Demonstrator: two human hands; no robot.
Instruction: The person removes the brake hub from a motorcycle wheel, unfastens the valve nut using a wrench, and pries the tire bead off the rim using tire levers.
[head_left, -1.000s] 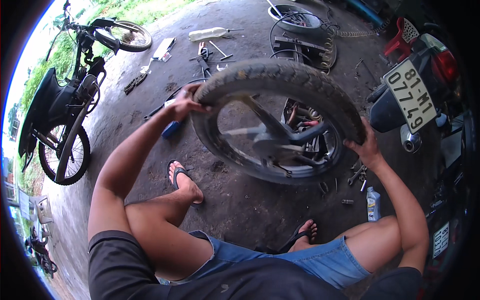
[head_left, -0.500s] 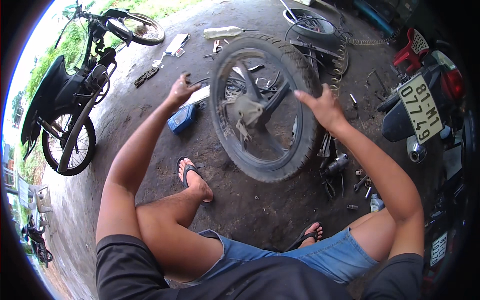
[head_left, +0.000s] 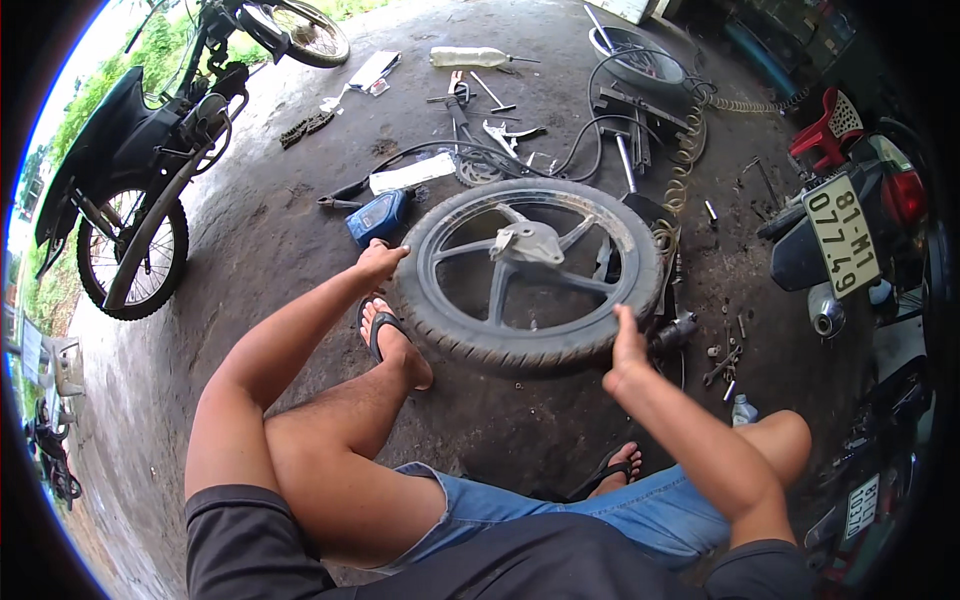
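Note:
A motorcycle wheel (head_left: 500, 283), with a black tyre, grey spokes and a pale metal hub, lies nearly flat before me, its near side tilted a little my way. At the tyre's left edge is my left hand (head_left: 380, 262), closed against it with the thumb on the rubber. My right hand (head_left: 628, 355) grips the near right of the tyre, thumb up along its side; the other fingers are mostly hidden. A blue bottle (head_left: 377, 218) lies just beyond my left hand. Past the wheel are a white paper strip (head_left: 412, 172) and a black cable (head_left: 430, 148).
Motorcycles stand at the left (head_left: 140, 190) and right (head_left: 830, 240). Loose wrenches (head_left: 722, 366) and small parts lie right of the wheel. A grey basin (head_left: 640, 62), a coiled hose (head_left: 690, 150), a red chair (head_left: 828, 128) and a clear bottle (head_left: 468, 57) are farther off.
The wheel has tipped from upright to nearly flat and come lower. My left hand has moved down onto its left edge; my right hand has slid down to its near right side.

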